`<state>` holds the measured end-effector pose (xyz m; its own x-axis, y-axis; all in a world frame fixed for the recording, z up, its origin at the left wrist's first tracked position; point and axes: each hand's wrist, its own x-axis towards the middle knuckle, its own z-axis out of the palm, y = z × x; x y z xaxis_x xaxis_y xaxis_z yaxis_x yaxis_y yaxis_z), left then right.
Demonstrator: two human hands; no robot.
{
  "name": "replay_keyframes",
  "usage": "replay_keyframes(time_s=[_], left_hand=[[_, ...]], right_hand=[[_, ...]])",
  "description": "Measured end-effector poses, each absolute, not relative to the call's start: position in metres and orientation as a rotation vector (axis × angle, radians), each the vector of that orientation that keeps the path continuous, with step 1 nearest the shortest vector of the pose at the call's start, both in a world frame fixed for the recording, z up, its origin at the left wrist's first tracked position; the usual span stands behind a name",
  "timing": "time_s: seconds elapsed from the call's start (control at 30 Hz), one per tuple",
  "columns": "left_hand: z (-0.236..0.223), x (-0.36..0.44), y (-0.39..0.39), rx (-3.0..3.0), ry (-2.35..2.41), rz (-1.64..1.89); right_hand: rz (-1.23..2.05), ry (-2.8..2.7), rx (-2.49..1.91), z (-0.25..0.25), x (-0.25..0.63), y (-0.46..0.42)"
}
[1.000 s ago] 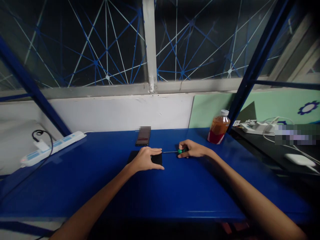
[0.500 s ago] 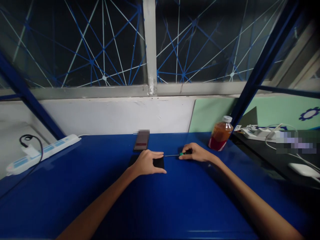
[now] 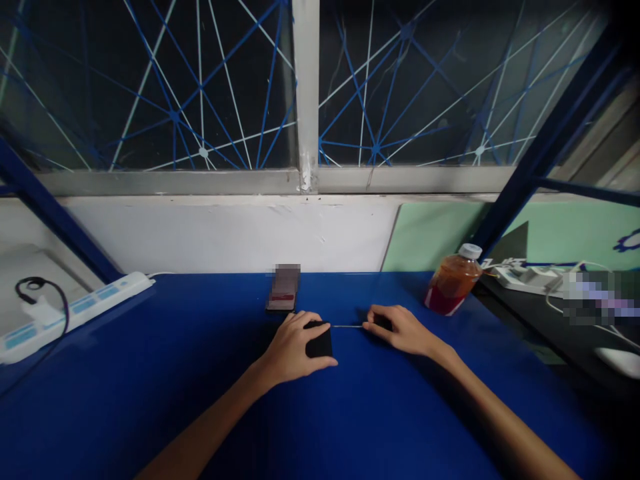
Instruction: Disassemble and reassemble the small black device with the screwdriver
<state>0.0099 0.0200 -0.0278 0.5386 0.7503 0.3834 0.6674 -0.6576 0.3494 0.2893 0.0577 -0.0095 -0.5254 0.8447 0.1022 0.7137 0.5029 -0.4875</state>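
Observation:
My left hand [image 3: 296, 347] rests on a flat black device [image 3: 320, 344] lying on the blue table [image 3: 150, 387], thumb and fingers clasped round its right end. My right hand [image 3: 400, 328] is closed on a small screwdriver whose handle is hidden under the fingers. Its thin metal shaft [image 3: 347, 326] runs left and its tip meets the device's top right edge. A dark phone [image 3: 283, 293] lies just behind my left hand.
A bottle of amber drink [image 3: 453, 281] with a white cap stands right of my right hand. A white power strip [image 3: 75, 310] with a black cable lies at the far left. Chargers and white cables [image 3: 530, 277] sit on a dark surface at right. A wall and window rise behind.
The camera has tilted down and moved nearer, so everything sits lower in view. My right hand now covers the green handle, and my left hand hides more of the black device.

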Motion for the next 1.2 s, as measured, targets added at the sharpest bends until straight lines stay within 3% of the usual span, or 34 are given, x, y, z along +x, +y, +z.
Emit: replay_keyframes(time_s=[1.2], left_hand=[[-0.024, 0.004, 0.02, 2.616, 1.218, 0.779]], right_hand=[[0.513, -2.396, -1.299, -0.023, 0.283, 0.054]])
